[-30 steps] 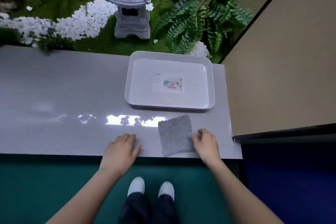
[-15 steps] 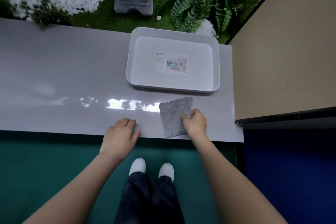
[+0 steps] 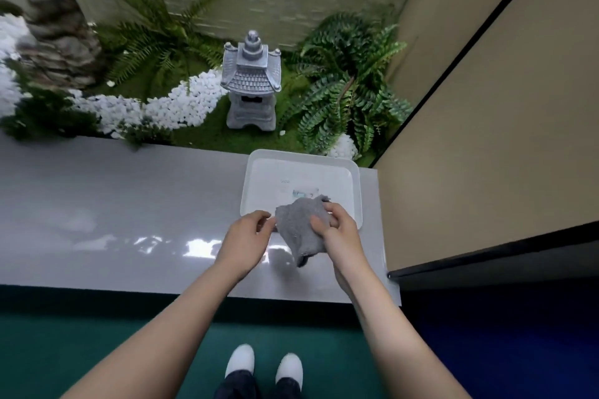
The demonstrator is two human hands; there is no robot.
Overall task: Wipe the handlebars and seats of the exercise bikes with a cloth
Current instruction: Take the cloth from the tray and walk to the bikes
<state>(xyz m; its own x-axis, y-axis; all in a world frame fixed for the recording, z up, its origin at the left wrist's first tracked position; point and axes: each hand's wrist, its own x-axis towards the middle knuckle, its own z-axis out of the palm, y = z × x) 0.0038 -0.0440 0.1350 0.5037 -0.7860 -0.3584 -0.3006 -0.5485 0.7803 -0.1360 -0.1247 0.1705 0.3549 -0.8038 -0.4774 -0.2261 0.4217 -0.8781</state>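
- The grey cloth (image 3: 299, 227) hangs crumpled above the tabletop (image 3: 129, 204), overlapping the 6 o'clock rim of the white tray (image 3: 301, 155)
- The right hand (image 3: 338, 230) grips it from 3 o'clock, fingers curled into the fabric
- The left hand (image 3: 246, 236) meets its 9 o'clock edge with fingertips curled; whether it pinches the cloth cannot be told
- A stone lantern (image 3: 251, 81) stands at the tray's 11 o'clock

Both forearms (image 3: 181, 311) are bare from the fingers (image 3: 256, 219) back to the view's bottom edge. Well below the fingers, two white round-toed shoes (image 3: 240, 361) stick out from under dark blue trouser legs (image 3: 238, 387).
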